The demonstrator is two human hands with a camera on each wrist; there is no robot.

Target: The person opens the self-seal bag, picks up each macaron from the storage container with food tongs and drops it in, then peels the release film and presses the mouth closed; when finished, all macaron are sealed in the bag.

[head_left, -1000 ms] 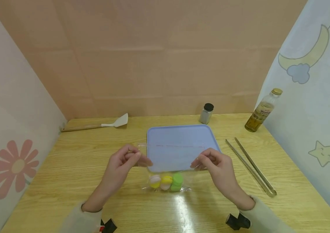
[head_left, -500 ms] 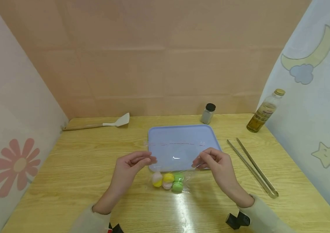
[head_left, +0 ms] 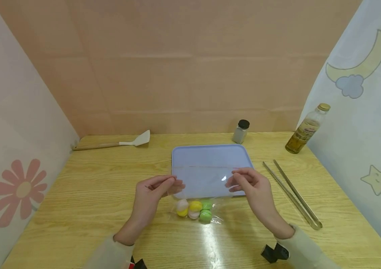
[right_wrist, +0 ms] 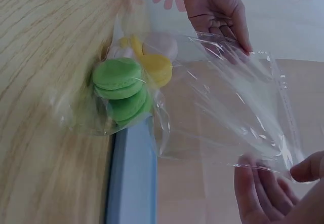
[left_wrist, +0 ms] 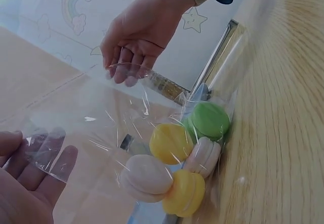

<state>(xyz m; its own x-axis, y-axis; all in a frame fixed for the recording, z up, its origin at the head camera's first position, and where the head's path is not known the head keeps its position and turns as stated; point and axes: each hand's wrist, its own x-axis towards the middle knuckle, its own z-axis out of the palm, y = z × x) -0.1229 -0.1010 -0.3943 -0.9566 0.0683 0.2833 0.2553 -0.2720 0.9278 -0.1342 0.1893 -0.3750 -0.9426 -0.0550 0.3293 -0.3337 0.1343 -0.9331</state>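
Observation:
A clear plastic bag (right_wrist: 228, 107) stands upright, its bottom on the table, with several macarons (left_wrist: 147, 176) in its lower part. They are green, yellow and pale pink. My left hand (head_left: 148, 196) pinches the bag's left edge between thumb and fingers. On the opposite side, my right hand (head_left: 255, 188) pinches the right edge. The bag's film spans between both hands, and a thin reddish line runs along its top. Through the film shows the blue tray (head_left: 210, 151), which lies just behind the macarons.
Metal tongs (head_left: 294, 196) lie right of the tray. Behind it stands a small black-capped jar (head_left: 241, 132), and an oil bottle (head_left: 306, 130) stands at the back right. A wooden-handled spatula (head_left: 113, 144) lies at the back left. Fabric walls border the table.
My left hand has moved right, opened its hold for a moment, and pinches the bag again. The macarons have shifted slightly in the bag. My right hand has risen a little.

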